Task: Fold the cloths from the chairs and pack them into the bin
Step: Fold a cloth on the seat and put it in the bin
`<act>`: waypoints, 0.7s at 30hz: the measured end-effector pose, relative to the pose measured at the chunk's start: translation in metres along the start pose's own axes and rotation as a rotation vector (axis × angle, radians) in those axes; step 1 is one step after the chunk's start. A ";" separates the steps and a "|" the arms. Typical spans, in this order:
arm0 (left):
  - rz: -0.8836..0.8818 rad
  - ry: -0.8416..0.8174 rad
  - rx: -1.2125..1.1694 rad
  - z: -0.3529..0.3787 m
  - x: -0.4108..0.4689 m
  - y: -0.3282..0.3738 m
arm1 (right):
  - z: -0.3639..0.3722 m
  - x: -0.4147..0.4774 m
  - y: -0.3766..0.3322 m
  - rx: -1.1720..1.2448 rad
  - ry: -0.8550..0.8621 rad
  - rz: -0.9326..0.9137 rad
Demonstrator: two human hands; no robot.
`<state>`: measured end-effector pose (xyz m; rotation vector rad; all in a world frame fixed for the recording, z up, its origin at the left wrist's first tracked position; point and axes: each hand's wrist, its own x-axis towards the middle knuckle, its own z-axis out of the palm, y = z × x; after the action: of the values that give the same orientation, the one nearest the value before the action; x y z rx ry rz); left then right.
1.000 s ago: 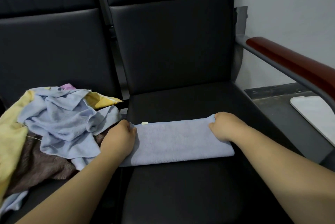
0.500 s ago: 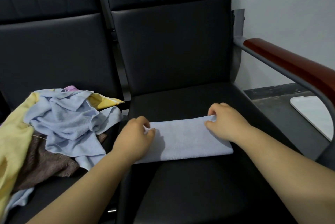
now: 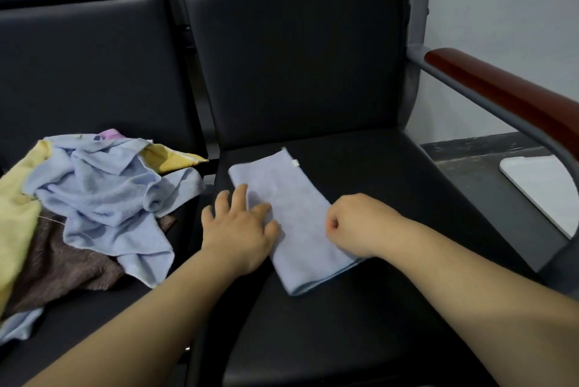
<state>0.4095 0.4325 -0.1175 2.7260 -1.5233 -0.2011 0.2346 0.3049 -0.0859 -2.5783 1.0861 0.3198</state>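
Rotated since 0.5 s ago: folded light-blue terry cloth strip [image 3: 294,214] lies diagonally on the black leatherette right chair seat [image 3: 360,324], no longer crosswise. Small white tag [image 3: 295,162] at its far corner. On the neighbouring black seat [image 3: 94,339] is a crumpled pile of blue, yellow and brown cloths [image 3: 94,198], apart from the strip. Red-brown wooden armrest [image 3: 501,92] to the right. Only the hands overlap the strip. Left hand [image 3: 238,230]: fingers straight and spread, tips resting on the strip's left edge; earlier curled. Right hand [image 3: 357,223]: fingers curled at the right edge; cannot tell whether they pinch fabric.
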 end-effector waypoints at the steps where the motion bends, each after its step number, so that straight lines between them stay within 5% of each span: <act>1: -0.021 -0.006 -0.018 0.000 0.002 -0.002 | 0.004 -0.003 -0.006 0.006 -0.001 -0.042; 7: 0.128 -0.016 -0.524 0.000 -0.010 -0.006 | 0.007 -0.006 -0.014 0.064 0.007 -0.084; 13: 0.204 -0.459 -1.098 -0.018 -0.042 -0.013 | 0.006 -0.008 -0.012 0.201 -0.026 -0.060; 15: 0.222 -0.516 -1.129 -0.023 -0.047 -0.017 | 0.007 -0.007 -0.010 0.273 -0.047 -0.033; 21: 0.153 -0.083 -0.789 -0.020 -0.052 -0.009 | 0.002 -0.013 -0.009 0.450 -0.158 -0.051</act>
<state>0.3921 0.4803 -0.0930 1.9916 -1.2797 -0.7361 0.2321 0.3199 -0.0819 -2.1391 0.9122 0.2298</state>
